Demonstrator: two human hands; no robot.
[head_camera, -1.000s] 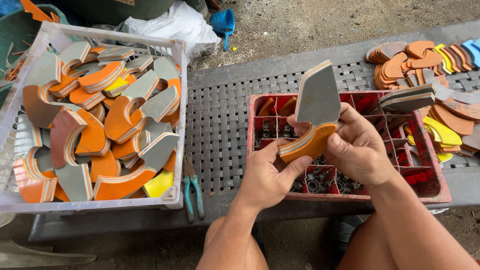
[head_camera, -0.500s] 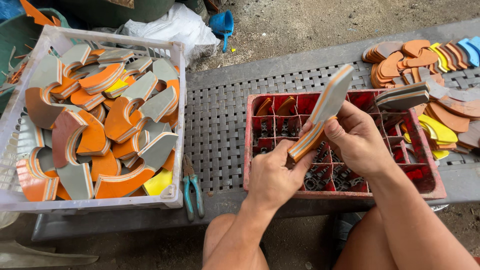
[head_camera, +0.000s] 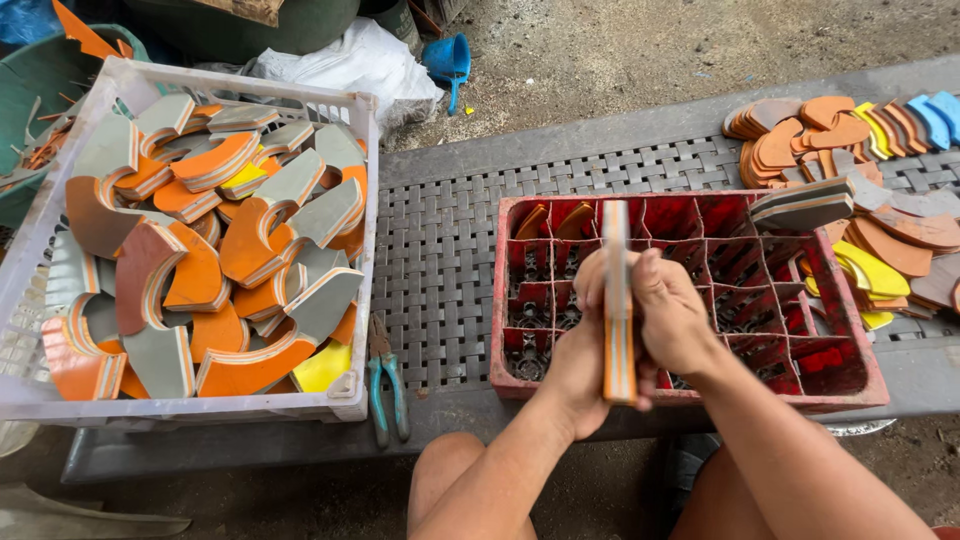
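Both my hands grip one layered foam piece (head_camera: 617, 300), orange and grey, held edge-on toward the camera over the red divided crate (head_camera: 860, 350). My left hand (head_camera: 580, 365) clasps it from the left and below. My right hand (head_camera: 668, 312) wraps it from the right. The piece stands nearly upright, its striped edge facing up at me.
A white plastic basket (head_camera: 350, 400) at left holds several curved orange and grey foam pieces. Teal-handled pliers (head_camera: 386, 385) lie on the grey lattice bench (head_camera: 440, 260). Flat orange, yellow and blue cut-outs (head_camera: 850, 130) lie at right. A dark stack (head_camera: 803, 205) rests on the crate's corner.
The foam piece has turned from showing its flat grey face to edge-on, and both hands have closed tighter around it, shifting slightly lower over the crate.
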